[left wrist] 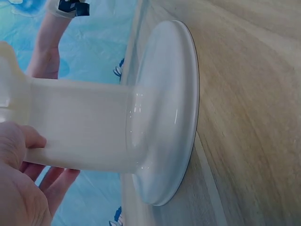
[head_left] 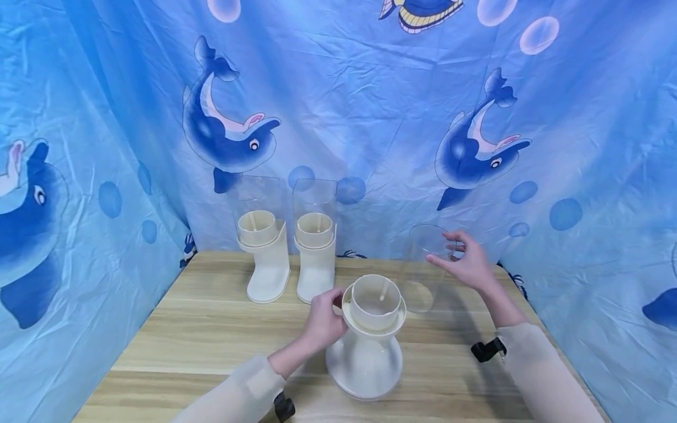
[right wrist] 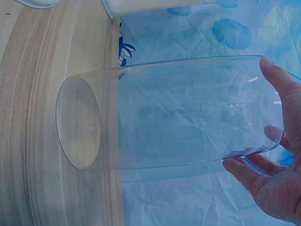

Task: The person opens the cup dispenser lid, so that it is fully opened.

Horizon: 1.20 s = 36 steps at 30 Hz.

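Observation:
A white plastic stand with a round base and a cup-like ring on top stands upright on the table. My left hand grips its neck from the left; in the left wrist view the thumb lies across the column and fingers show on its other side. To the right, my right hand holds a clear open-ended cylinder by its upper rim, thumb on one side and fingers on the other. The cylinder is upright beside the stand, apart from it; whether its lower end touches the table I cannot tell.
At the back left, two white holders with boot-shaped feet stand side by side, each with a clear sleeve above its ring. A blue dolphin-print curtain surrounds the wooden table at the back and sides.

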Each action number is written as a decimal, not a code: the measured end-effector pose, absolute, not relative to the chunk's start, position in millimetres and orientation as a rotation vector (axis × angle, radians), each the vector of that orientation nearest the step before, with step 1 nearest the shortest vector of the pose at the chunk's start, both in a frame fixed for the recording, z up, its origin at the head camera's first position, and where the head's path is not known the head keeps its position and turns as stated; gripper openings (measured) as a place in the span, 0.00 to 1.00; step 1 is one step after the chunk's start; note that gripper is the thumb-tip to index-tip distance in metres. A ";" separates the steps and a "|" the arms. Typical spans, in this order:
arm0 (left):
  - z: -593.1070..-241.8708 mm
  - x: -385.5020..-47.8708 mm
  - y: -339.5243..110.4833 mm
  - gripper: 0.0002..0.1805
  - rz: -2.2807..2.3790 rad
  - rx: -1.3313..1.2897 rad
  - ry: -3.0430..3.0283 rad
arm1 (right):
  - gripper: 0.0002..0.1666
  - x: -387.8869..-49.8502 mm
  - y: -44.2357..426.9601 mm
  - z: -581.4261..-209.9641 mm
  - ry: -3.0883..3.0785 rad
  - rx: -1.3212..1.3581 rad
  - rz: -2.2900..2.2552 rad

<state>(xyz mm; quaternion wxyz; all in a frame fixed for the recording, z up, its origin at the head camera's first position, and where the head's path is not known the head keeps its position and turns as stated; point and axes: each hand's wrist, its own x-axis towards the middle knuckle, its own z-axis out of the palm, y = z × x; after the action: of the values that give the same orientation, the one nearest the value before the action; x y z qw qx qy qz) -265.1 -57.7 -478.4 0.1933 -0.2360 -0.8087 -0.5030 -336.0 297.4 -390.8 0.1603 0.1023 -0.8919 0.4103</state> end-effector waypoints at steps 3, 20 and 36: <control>-478.8 -267.9 -56.7 0.09 -1.382 -0.638 -2.253 | 0.40 -336.0 297.1 -391.2 -2.542 0.298 1.172; -457.5 -312.1 -45.6 0.11 -1.321 -0.534 -2.175 | 0.40 -334.8 295.9 -391.4 -2.532 0.288 1.174; -458.1 -372.6 -18.8 0.05 -1.270 -0.345 -2.061 | 0.42 -333.9 295.7 -391.7 -2.528 0.292 1.181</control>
<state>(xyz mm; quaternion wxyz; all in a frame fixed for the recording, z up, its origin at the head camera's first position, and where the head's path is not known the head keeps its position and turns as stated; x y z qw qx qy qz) -372.6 -18.8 -458.1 0.3409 -0.1327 -0.7923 -0.4883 -333.9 295.7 -391.7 0.1674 0.1026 -0.8883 0.4151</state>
